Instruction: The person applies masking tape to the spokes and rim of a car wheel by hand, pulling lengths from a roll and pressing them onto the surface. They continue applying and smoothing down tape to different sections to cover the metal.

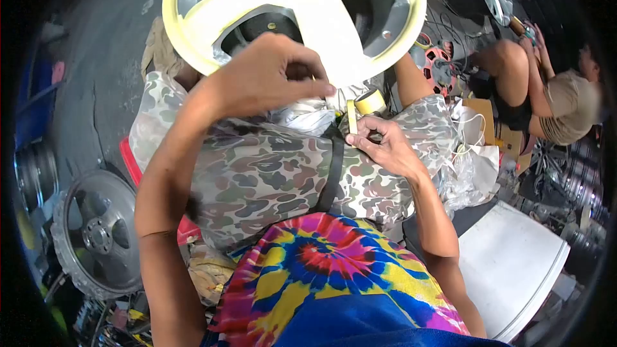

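Observation:
A car wheel rim (pixel 411 37) lies in front of me, its spokes and outer lip covered in pale yellow masking tape. My left hand (pixel 270 77), slightly blurred, is over the rim's near edge with its fingers curled and the fingertips pinched together; what they hold, if anything, I cannot tell. Between the thumb and fingers of my right hand (pixel 384 146) is a narrow yellow piece of masking tape (pixel 351 117), standing upright. Just behind it sits a roll of yellow tape (pixel 371 101), above my camouflage-covered lap.
On the left, a bare grey wheel (pixel 98 234) leans near a red seat edge (pixel 133 162). A white panel (pixel 514 263) is at my right, beside plastic bags (pixel 472 177). Farther right, a person (pixel 556 96) sits near stacked wheels and a red cable reel (pixel 439 67).

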A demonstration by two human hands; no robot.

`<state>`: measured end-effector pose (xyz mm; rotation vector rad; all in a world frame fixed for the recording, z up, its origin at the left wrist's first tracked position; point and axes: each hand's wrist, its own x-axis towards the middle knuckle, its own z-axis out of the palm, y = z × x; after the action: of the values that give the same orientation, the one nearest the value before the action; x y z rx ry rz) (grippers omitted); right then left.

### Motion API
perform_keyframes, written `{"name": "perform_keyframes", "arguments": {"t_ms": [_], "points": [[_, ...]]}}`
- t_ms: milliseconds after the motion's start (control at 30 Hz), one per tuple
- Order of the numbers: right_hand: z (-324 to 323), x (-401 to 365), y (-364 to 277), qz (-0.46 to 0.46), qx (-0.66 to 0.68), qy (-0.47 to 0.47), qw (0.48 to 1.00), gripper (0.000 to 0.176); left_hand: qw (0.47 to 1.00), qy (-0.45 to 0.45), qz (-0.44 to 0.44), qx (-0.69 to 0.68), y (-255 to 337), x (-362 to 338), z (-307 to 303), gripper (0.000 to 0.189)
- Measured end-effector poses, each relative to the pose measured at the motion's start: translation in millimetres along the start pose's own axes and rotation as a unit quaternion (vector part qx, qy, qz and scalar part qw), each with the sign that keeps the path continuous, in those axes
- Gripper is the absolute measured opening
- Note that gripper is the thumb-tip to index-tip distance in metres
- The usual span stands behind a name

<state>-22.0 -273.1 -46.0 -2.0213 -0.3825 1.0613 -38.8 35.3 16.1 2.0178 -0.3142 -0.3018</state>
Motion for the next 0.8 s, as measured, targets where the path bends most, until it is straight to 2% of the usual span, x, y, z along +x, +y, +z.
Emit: {"name": "perform_keyframes", "arguments": {"t_ms": [33,67,100,167,200,333,433,533,600,700,733,800], "points": [[0.8,-5.2,-3.6,-0.018,0.035,0.015,0.999,0.034,0.998,-0.039,-0.056,0.005,14.4,0.3,3.6,0.028],[0.1,-10.8,-10.0,-0.060,0.017,0.027,0.998,0.031,0.999,-0.033,-0.028,-0.012,14.7,-0.4,13.0,0.031],[1.6,-14.1,-13.5,-0.062,0.020,0.033,0.997,0.031,0.999,-0.025,-0.001,-0.031,10.1,-1.0,23.6,0.034],[4.7,-19.7,-19.5,-0.121,0.011,0.063,0.991,0.028,0.999,-0.016,0.026,-0.009,9.8,-0.7,38.4,0.034],[5.2,-22.7,-24.7,-0.123,0.022,0.061,0.990,0.027,0.999,-0.003,0.050,0.009,11.1,0.1,42.9,0.035],[9.8,-24.1,-27.5,-0.162,0.024,0.073,0.984,0.024,0.998,-0.033,0.036,0.024,17.5,3.5,49.4,0.029],[8.9,-27.0,-32.8,-0.142,0.013,0.058,0.988,0.021,0.999,-0.048,0.007,0.019,19.8,7.4,49.6,0.023],[10.4,-30.7,-30.8,-0.152,0.044,0.043,0.986,0.026,0.998,-0.059,0.004,-0.023,18.6,13.9,43.8,0.020],[10.7,-32.0,-27.5,-0.102,0.198,-0.024,0.975,0.026,0.999,-0.020,-0.022,-0.023,11.8,16.9,37.7,0.016],[19.9,-18.8,-13.7,-0.144,0.237,0.001,0.961,0.029,0.999,0.003,-0.018,0.049,11.0,21.9,27.7,0.016],[19.7,-14.2,-12.9,-0.145,0.237,0.001,0.961,0.029,0.996,0.042,0.004,0.076,7.9,24.9,27.5,0.019],[18.0,-6.0,-13.6,0.028,0.284,0.014,0.958,0.035,0.993,0.062,-0.007,0.097,14.3,30.0,22.3,0.020]]}}
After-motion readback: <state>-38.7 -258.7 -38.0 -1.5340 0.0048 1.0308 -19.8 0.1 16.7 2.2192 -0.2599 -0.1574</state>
